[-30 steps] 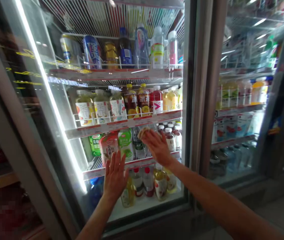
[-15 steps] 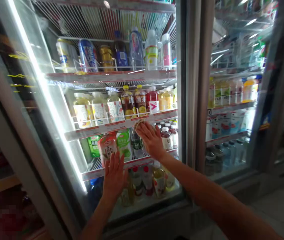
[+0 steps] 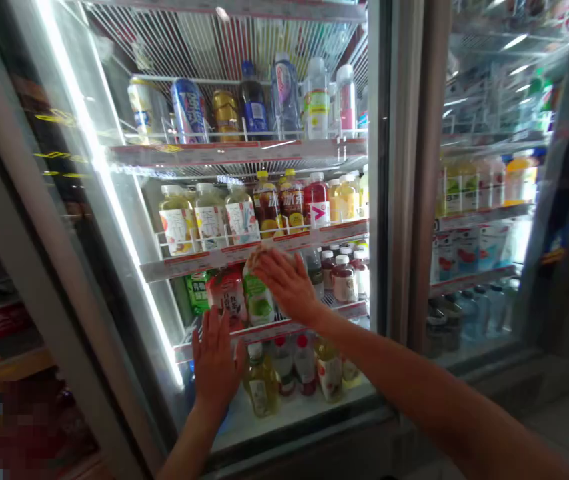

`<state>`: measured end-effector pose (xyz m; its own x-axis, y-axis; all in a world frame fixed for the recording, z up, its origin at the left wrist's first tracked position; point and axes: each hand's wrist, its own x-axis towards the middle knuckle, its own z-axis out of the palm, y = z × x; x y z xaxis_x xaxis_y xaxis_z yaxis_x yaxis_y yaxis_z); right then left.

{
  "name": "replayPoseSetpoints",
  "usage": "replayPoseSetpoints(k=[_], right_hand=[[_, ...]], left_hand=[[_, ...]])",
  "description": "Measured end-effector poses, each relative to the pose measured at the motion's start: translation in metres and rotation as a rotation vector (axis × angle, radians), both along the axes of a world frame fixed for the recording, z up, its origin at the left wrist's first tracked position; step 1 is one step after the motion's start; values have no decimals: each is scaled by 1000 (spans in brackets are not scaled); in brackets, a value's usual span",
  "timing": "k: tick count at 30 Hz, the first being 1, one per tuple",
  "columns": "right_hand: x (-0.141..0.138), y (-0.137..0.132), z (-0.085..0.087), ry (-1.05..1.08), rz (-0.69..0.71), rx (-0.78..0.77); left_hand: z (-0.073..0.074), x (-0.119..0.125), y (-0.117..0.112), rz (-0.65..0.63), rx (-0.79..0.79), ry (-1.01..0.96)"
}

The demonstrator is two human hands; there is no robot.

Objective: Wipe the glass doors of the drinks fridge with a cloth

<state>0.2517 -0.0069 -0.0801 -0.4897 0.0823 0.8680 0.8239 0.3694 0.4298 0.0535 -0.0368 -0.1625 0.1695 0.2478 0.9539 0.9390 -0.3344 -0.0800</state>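
Observation:
My right hand [image 3: 287, 283] lies with fingers stretched over a pale cloth [image 3: 260, 253], pressing it to the glass door [image 3: 309, 417] of a lit drinks fridge. Only the cloth's edge shows by the fingertips; the palm hides the rest. Behind this hand, inside the fridge, stand a green-and-white drink pack [image 3: 259, 300] and several bottles. Lower and to the left, my left hand [image 3: 217, 363] rests open against the glass, fingers pointing up. It holds nothing. A red drink pack [image 3: 227, 293] shows just above its fingers.
A bright light strip [image 3: 107, 180] runs down the fridge's left side. Wire shelves carry bottles and cans, such as a blue can [image 3: 189, 110]. At right, a metal door frame [image 3: 407, 200] divides this fridge from another stocked one. Packaged goods sit on a shelf [image 3: 9, 370] at left.
My right hand has slid left across the glass with the cloth, from the dark bottle toward the green pack. My left hand has shifted slightly left. The fridge appears further right in view.

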Motion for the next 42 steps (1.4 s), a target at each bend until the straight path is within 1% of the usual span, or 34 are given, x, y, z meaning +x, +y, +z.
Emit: replayPoseSetpoints(k=[2,3,4,5,6,9,10,11,12,15,16,17,18,20,21,23,25,27,28,29,30,31,33,34,35,36,38,40,41,42], right_hand=[[-4,-3,-22,-256,90,15],[-5,-4,-31,-377,137,17],[-5,-4,-34,-455,169,17],[-5,-3,-32,-475,180,15],[-5,-2,-24,-437,173,15],[-9,5,7,-148,80,18],[-11,6,11,-75,58,21],[-12,5,10,-54,55,24],[-13,3,4,-87,68,24],[-11,-6,-34,-363,164,24],[-8,-9,-44,-407,181,17],[-6,-10,-51,-394,176,4],[-3,-10,-55,-316,150,-10],[8,-8,-53,-68,71,-23],[18,-6,-51,45,34,-15],[45,-3,-52,188,-18,25],[79,-1,-60,309,-88,64],[105,-1,-71,548,-185,101],[111,-1,-76,664,-220,117],[109,-1,-80,743,-232,126],[101,-1,-83,763,-221,120],[88,-1,-85,718,-189,104],[57,-2,-87,514,-96,44],[46,-2,-88,422,-55,37],[41,-2,-88,341,-27,20],[43,-3,-89,293,-17,11],[65,-4,-90,322,-52,31],[96,-6,-91,496,-128,76],[107,-6,-92,600,-160,98],[112,-7,-93,679,-177,109]], left_hand=[[-3,-5,1,12,7,49],[-5,-8,2,20,6,70],[-6,-11,3,29,-1,87],[-8,-14,3,36,-10,100],[-9,-15,3,40,-9,108],[-9,-17,3,50,-7,114],[-9,-17,2,50,-3,113],[-9,-16,2,47,1,112],[-8,-16,2,45,4,110],[-8,-15,1,32,12,107],[-8,-14,1,28,9,105],[-9,-13,1,23,6,101],[-9,-12,1,20,1,93],[-11,-8,1,20,-4,58],[-11,-7,1,24,-6,34],[-13,-4,1,28,-12,0],[-14,0,3,25,-16,-6],[-16,5,4,27,-20,-14],[-17,9,5,35,-24,-31],[-18,13,6,47,-30,-58],[-19,17,7,63,-37,-94],[-20,20,8,78,-45,-126],[-21,25,9,91,-57,-159],[-21,27,9,92,-62,-163],[-20,27,9,89,-64,-161],[-20,27,9,83,-68,-155],[-20,27,8,76,-68,-152],[-20,27,7,74,-65,-160],[-20,27,7,72,-62,-162],[-20,28,7,73,-60,-166]])
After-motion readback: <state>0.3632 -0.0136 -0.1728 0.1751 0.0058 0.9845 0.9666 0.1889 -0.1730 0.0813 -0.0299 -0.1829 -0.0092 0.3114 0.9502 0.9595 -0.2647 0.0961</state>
